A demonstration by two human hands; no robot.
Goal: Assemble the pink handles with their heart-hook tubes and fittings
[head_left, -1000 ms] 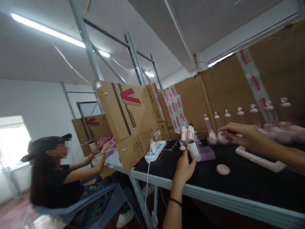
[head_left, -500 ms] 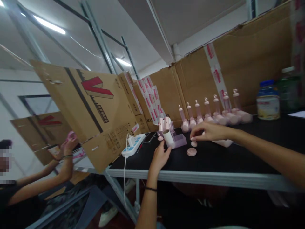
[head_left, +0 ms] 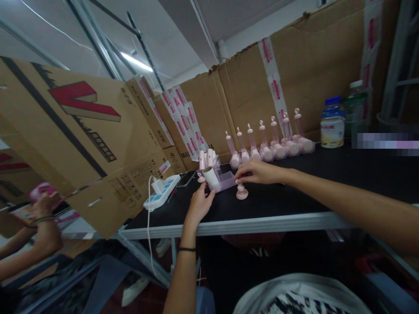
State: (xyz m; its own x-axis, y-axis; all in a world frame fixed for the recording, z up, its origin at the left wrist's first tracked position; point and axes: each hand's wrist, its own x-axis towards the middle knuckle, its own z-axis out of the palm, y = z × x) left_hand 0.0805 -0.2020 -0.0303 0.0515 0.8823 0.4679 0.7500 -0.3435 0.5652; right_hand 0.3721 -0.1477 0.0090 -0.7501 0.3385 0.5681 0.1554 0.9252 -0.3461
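Note:
My left hand (head_left: 199, 205) rests at the front of a white hollow tube (head_left: 212, 179), thumb and index finger apart at its near end. That tube lies tilted against a translucent purple holder (head_left: 227, 180). With the fingertips pinched, my right hand (head_left: 257, 171) grips a small pink knobbed cap (head_left: 240, 186). Directly under the cap is a round pink disc (head_left: 242, 196) on the black tabletop; the two look to be touching. Behind the tube stand several pink cylinders (head_left: 206, 158), and a small pink ring piece (head_left: 200, 178) lies just left of it.
Several pink bottle-like pieces with ring tops (head_left: 274, 150) line the table's back. A white power strip (head_left: 162, 192) and a phone (head_left: 186, 179) lie left. A blue-lidded jar (head_left: 332, 126) stands at the right. Cardboard (head_left: 88, 126) walls the table; a co-worker's hands (head_left: 46, 205) hold something pink.
My right hand has brought the small pink cap down and over the pink disc. My left hand stays by the white tube. The view has turned a little to the right.

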